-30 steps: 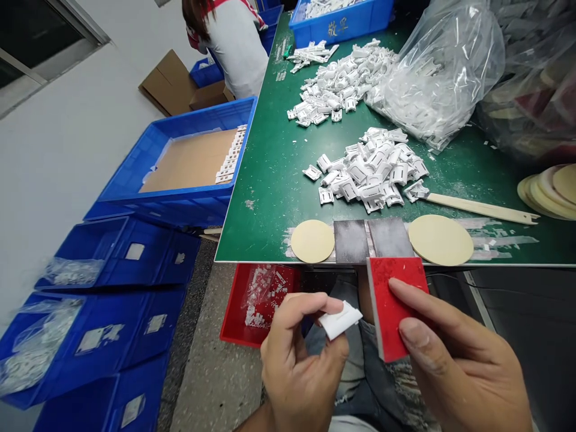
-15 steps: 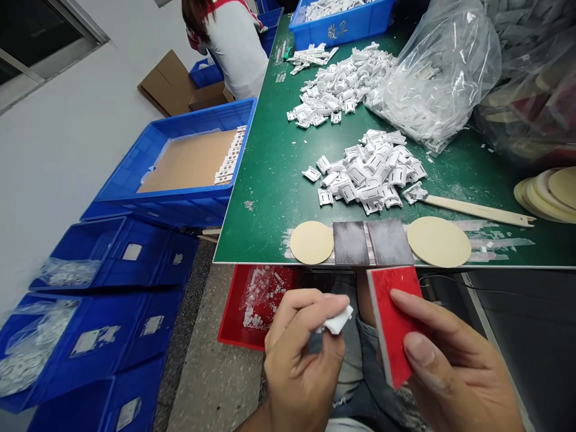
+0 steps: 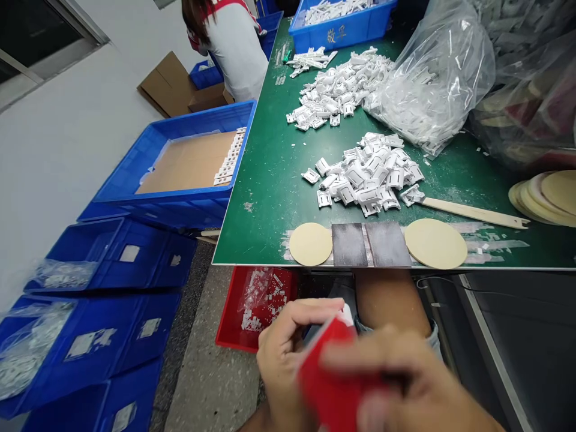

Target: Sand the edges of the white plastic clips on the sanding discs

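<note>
My left hand (image 3: pixel 283 354) is closed on a small white plastic part (image 3: pixel 346 315), of which only a corner shows. A red sanding pad (image 3: pixel 330 372), blurred by motion, is gripped between the fingers and thumb of my right hand (image 3: pixel 405 378). The pad lies against or just in front of the white part and hides most of it; I cannot tell whether they touch. Above both hands, on the green table (image 3: pixel 265 180), lies a heap of similar white parts (image 3: pixel 369 174).
Along the table's front edge lie a round cream disc (image 3: pixel 310 244), dark square sheets (image 3: pixel 387 243) and another disc (image 3: pixel 435 243). A wooden stick (image 3: pixel 472 213), clear bag (image 3: pixel 432 78) and blue bin (image 3: pixel 342 30) are beyond. A red tray (image 3: pixel 225 324) sits below. One person (image 3: pixel 238 48) sits behind.
My right hand has moved left with the red sanding pad, bringing it over the white part in my left hand. The left hand has shifted slightly left.
</note>
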The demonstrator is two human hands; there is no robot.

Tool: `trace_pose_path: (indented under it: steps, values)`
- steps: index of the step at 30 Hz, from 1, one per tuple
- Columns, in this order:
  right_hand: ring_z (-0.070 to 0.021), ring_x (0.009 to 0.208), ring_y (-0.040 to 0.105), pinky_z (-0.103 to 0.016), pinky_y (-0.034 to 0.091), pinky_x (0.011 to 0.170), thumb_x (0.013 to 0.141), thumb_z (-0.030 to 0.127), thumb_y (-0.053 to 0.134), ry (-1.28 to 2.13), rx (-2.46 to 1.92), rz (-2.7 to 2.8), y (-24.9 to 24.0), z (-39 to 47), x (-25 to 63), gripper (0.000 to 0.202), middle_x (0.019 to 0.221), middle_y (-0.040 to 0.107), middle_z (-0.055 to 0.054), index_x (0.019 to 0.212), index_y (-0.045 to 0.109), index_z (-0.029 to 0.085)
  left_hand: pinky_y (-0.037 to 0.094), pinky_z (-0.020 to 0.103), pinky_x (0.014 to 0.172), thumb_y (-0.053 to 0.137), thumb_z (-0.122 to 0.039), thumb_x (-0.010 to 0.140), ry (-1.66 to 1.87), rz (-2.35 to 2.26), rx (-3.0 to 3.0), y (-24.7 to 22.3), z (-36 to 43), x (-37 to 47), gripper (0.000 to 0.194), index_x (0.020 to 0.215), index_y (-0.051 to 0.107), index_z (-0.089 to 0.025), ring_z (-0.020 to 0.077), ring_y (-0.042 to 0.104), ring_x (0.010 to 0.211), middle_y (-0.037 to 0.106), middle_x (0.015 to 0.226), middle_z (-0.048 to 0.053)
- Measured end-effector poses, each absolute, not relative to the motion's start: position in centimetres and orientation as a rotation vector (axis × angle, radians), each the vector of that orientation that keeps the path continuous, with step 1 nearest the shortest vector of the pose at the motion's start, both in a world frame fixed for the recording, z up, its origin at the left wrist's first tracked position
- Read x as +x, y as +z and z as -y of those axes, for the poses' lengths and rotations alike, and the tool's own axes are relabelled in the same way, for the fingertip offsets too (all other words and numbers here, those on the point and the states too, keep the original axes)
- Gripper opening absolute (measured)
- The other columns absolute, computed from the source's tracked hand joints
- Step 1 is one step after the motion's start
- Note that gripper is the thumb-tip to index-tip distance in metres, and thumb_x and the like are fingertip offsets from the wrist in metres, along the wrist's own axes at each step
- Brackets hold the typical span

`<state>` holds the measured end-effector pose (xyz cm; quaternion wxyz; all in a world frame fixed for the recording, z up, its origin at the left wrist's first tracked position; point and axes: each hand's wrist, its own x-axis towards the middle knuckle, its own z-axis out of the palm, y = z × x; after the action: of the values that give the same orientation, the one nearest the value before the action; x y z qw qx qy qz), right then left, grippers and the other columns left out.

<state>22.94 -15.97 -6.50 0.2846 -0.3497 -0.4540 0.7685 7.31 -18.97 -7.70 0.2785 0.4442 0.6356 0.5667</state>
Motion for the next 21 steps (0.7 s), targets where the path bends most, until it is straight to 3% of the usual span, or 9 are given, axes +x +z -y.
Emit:
trace_pose_path:
  steps: [5,9,12,16,18,21]
  values:
    - [-0.0201,0.075,0.075,-0.026,0.06,0.067,0.087,0.058,0.064,1.952,-1.078,1.168,-6.8,14.4,22.7,0.035,0.083,0.079,-0.004,0.101,0.08,0.029,0.062,0.024,0.067,0.075,-0.008,0.072,1.508,-1.716,1.133,-7.6,18.9,7.5,0.014,0.074,0.073,-0.021,0.0179,0.076,0.074,0.08,0.081,0.003]
    - [-0.0222,0.073,0.075,-0.027,0.061,0.064,0.073,0.055,0.08,1.719,-1.091,1.249,-7.1,13.9,22.8,0.028,0.083,0.08,-0.006,0.086,0.083,0.03,0.061,0.024,0.061,0.077,-0.01,0.068,1.414,-1.644,0.936,-7.3,18.6,7.7,0.011,0.068,0.07,-0.019,0.0175,0.074,0.065,0.078,0.075,0.003]
    - [-0.0204,0.085,0.075,-0.024,0.061,0.073,0.079,0.043,0.078,1.292,-1.361,1.139,-7.4,13.7,23.1,0.025,0.095,0.08,-0.003,0.102,0.08,0.033,0.059,0.022,0.059,0.076,-0.009,0.066,1.36,-1.672,0.819,-7.2,18.4,7.5,0.011,0.066,0.069,-0.018,0.016,0.072,0.062,0.077,0.073,0.004]
    - [-0.0211,0.079,0.076,-0.023,0.062,0.068,0.076,0.044,0.08,1.37,-1.194,1.367,-7.8,13.5,23.7,0.028,0.095,0.08,-0.003,0.103,0.08,0.035,0.055,0.019,0.052,0.078,-0.011,0.066,1.258,-1.625,0.855,-7.4,18.2,7.1,0.01,0.068,0.07,-0.016,0.0143,0.069,0.056,0.075,0.066,0.004]
    - [-0.0215,0.087,0.076,-0.024,0.062,0.075,0.079,0.041,0.078,1.285,-1.306,1.346,-8.2,13.5,23.8,0.028,0.1,0.08,-0.002,0.106,0.08,0.034,0.054,0.018,0.05,0.076,-0.014,0.071,1.214,-1.6,0.922,-7.5,18.1,6.9,0.005,0.074,0.073,-0.016,0.0141,0.069,0.055,0.075,0.065,0.004]
    - [-0.0199,0.093,0.075,-0.022,0.06,0.077,0.083,0.041,0.075,1.179,-1.449,1.067,-8.4,13.9,23.8,0.033,0.111,0.077,-0.002,0.115,0.076,0.033,0.058,0.019,0.063,0.07,-0.011,0.077,1.3,-1.69,1.124,-7.6,18.0,7.0,0.01,0.078,0.075,-0.019,0.0146,0.072,0.068,0.077,0.076,0.003]
